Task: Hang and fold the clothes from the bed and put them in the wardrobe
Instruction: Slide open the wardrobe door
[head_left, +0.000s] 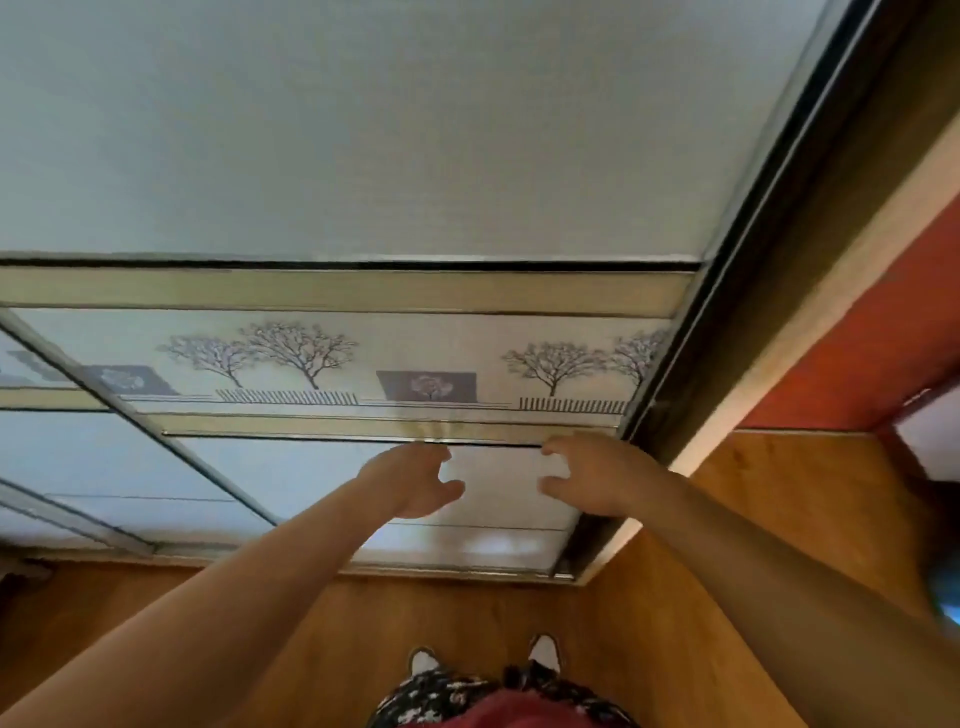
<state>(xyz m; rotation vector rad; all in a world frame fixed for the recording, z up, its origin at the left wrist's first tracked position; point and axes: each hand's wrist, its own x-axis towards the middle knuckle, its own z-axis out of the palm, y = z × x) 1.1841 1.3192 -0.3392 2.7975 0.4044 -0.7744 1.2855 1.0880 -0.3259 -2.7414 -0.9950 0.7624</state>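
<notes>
I stand right in front of the wardrobe, whose white sliding door (395, 156) fills most of the view and has a band of printed trees (322, 358) across its middle. My left hand (415, 480) and my right hand (587, 475) reach forward side by side just below that band. Both are held against or very close to the door's lower white panel (498, 483). The fingers of each hand are spread and curved, with nothing in them. No clothes, hangers or bed are in view.
The door's right edge meets a dark frame (727, 322) and a red wall (883, 322). A second sliding panel (104, 467) overlaps at the left. Below is a wooden floor (467, 613) with my white shoes (545, 652) near the door's bottom track.
</notes>
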